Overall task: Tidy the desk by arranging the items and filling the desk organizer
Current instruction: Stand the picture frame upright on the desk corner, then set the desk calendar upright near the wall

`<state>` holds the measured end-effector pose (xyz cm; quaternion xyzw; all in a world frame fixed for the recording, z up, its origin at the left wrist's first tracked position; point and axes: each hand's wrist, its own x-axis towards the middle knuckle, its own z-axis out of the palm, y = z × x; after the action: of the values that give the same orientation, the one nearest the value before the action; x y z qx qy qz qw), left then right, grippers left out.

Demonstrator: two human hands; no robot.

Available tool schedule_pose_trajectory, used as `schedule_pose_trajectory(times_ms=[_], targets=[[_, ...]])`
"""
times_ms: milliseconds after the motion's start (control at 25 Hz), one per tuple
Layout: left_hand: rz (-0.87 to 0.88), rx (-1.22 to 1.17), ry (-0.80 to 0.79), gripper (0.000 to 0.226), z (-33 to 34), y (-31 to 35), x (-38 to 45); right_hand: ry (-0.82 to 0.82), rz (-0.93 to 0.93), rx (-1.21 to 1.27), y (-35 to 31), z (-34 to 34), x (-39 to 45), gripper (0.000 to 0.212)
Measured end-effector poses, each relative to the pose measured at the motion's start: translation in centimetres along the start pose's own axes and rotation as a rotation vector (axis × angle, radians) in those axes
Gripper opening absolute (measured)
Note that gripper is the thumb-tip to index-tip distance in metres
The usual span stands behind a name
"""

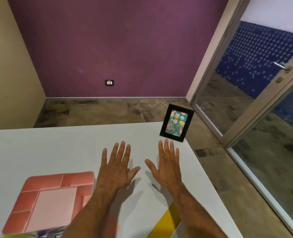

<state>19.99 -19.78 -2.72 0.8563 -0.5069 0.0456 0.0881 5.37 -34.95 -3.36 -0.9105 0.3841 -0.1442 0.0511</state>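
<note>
While both flat and spread, left grip (117,166) and right grip (167,164) on bare desk (56,148), frame (176,122) at corner.

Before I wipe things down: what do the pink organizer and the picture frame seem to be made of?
The pink organizer looks like matte moulded plastic: one even colour, rounded corners, thin dividers. The picture frame seems black plastic or painted wood, slightly glossy; which one I cannot tell. Its printed card may sit behind glazing.

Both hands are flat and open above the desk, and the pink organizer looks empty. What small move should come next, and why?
Probably lower the left hand toward the blurred items at the near edge beside the pink organizer: its visible compartments hold nothing, and both it and the right hand are free.
</note>
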Motion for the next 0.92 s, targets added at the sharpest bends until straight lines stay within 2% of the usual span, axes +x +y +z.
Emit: schedule_pose_trajectory(times_ms=[280, 680, 920], targets=[[-0.072, 0.056, 0.05, 0.091, -5.6, -4.6, -6.3, 0.009, -0.066, 0.007, -8.6, -3.7, -3.9, 0.09], [-0.232, 0.126, 0.061, 0.098, -11.2, -11.7, -16.0, -0.001, -0.211, 0.073, -20.3, -4.6, -10.4, 0.091], [-0.311, 0.136, 0.023, 0.104, -13.0, -16.1, -22.9, -0.071, -0.267, 0.096, -26.3, -4.5, -15.1, 0.091]])
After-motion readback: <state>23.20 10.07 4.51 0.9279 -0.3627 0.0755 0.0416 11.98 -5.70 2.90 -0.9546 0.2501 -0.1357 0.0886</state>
